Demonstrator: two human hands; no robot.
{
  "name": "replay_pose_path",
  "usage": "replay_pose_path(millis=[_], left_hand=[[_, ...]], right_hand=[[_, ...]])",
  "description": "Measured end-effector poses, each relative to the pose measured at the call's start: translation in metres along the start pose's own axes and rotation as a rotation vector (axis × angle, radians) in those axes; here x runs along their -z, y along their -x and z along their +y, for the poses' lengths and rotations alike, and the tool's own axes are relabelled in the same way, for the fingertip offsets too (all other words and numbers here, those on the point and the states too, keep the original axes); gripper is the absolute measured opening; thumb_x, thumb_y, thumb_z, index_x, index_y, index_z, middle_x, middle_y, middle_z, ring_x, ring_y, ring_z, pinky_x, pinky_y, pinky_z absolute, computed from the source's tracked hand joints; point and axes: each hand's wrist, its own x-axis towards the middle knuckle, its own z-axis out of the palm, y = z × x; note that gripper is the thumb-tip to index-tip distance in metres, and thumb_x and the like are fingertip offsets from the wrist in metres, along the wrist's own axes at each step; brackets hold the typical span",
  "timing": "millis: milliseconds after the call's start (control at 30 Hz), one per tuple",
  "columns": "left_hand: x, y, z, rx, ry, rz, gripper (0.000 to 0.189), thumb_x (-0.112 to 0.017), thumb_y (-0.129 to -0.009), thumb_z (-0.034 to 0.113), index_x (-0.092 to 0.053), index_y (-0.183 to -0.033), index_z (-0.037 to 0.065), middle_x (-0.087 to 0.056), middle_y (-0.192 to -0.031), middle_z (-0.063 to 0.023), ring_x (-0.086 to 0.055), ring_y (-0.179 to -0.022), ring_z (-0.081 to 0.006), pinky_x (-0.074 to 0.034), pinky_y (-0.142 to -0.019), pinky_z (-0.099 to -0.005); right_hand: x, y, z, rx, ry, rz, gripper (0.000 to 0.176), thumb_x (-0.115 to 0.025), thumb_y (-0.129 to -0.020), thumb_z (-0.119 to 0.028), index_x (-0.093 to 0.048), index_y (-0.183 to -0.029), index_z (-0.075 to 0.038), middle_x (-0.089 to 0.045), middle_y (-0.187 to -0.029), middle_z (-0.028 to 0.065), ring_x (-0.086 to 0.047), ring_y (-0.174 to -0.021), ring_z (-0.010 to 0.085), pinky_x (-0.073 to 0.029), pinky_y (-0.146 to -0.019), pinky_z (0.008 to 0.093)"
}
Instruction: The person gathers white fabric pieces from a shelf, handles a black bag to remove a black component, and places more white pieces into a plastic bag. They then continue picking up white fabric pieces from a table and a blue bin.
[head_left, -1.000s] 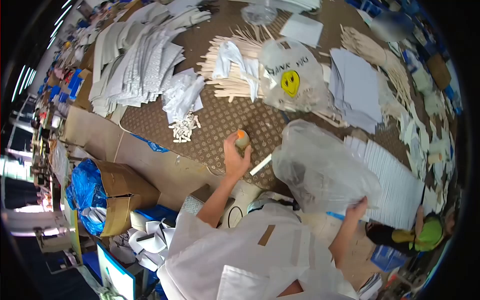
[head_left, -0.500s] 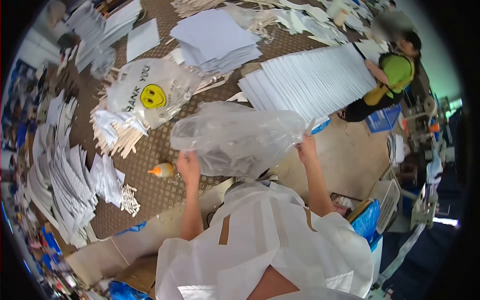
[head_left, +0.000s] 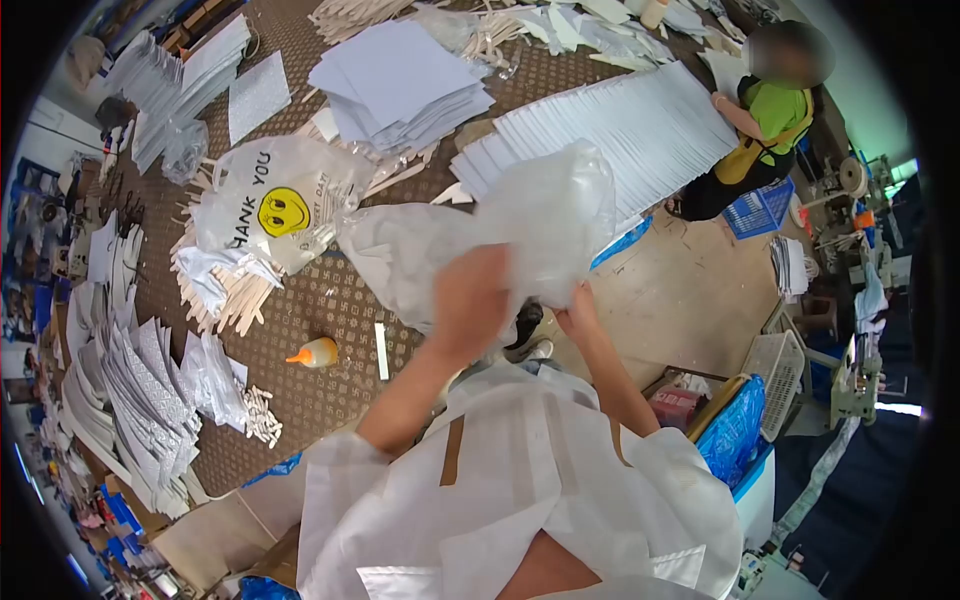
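A translucent plastic bag (head_left: 405,250) lies partly on the patterned table and rises, bunched up, between my hands. My left hand (head_left: 472,300) is at the middle of the bag, smeared by motion, so its fingers cannot be made out. My right hand (head_left: 577,308) pinches the bag's lower right edge. Left of the bag is a white bag with a yellow smiley face (head_left: 284,212). A small bottle with an orange tip (head_left: 318,353) lies near a short white strip (head_left: 381,351) on the table.
A long fanned row of white sheets (head_left: 620,135) lies beyond the bag, with a co-worker (head_left: 780,120) at its right end. Stacked white sheets (head_left: 400,75) are at the back. Curved grey-white pieces (head_left: 145,390) cover the table's left side. A blue crate (head_left: 757,208) stands on the floor.
My left hand has moved right and up, over the bag. My right hand has shifted slightly left. The bag's right part is now raised and bunched. A white strip now shows beside the bottle.
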Motion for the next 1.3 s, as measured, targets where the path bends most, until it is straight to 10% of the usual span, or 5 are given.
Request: replay_pose_path(millis=[433,633,700,1033,1300], left_hand=[[-0.167,0.04,-0.002,0.241,0.186,-0.224,0.021,-0.056,-0.076,0.008,-0.06,-0.097,0.006,-0.066,-0.091,-0.0119,-0.061,-0.093,-0.03,-0.044,-0.087,-0.0397],[-0.198,0.071,0.007,0.102,-0.179,-0.591,0.015,-0.056,-0.076,0.014,-0.06,-0.088,0.008,-0.064,-0.087,-0.0065,-0.059,-0.088,-0.0265,-0.044,-0.082,-0.0399],[-0.191,0.088,0.003,0.124,-0.113,-0.163,0.018,-0.057,-0.078,0.011,-0.06,-0.094,0.005,-0.062,-0.098,-0.011,-0.058,-0.096,-0.0298,-0.044,-0.087,-0.0412],[-0.036,0.184,-0.148,1.473,0.258,0.197,0.056,-0.075,-0.078,0.025,-0.048,-0.118,-0.004,-0.058,-0.114,-0.0146,-0.055,-0.105,-0.025,-0.044,-0.09,-0.0339],[-0.067,0.202,-0.162,1.437,0.525,0.301,0.054,-0.078,-0.076,0.028,-0.06,-0.115,-0.004,-0.065,-0.103,-0.0095,-0.059,-0.088,-0.0153,-0.047,-0.079,-0.0281]], right_hand=[[0.048,0.002,0.036,-0.074,0.154,-0.347,0.027,-0.053,-0.095,-0.016,-0.051,-0.121,-0.007,-0.05,-0.121,0.0055,-0.048,-0.113,0.0123,-0.044,-0.093,0.0307],[0.031,-0.026,0.042,-0.179,0.052,-0.029,0.021,-0.056,-0.094,-0.016,-0.053,-0.111,-0.005,-0.05,-0.101,0.004,-0.046,-0.085,0.0136,-0.043,-0.075,0.0291],[0.026,-0.036,0.044,-0.216,0.053,0.053,0.019,-0.056,-0.093,-0.017,-0.053,-0.108,-0.004,-0.05,-0.094,0.0034,-0.046,-0.076,0.014,-0.042,-0.068,0.0285],[0.024,-0.054,0.05,-0.199,0.148,0.24,0.012,-0.062,-0.091,-0.012,-0.052,-0.087,-0.005,-0.04,-0.066,0.0004,-0.035,-0.052,0.01,-0.033,-0.048,0.0258],[0.029,-0.062,0.06,-0.308,0.307,0.173,0.009,-0.054,-0.086,-0.008,-0.052,-0.077,-0.007,-0.043,-0.06,-0.0002,-0.04,-0.05,0.0118,-0.034,-0.047,0.0277]])
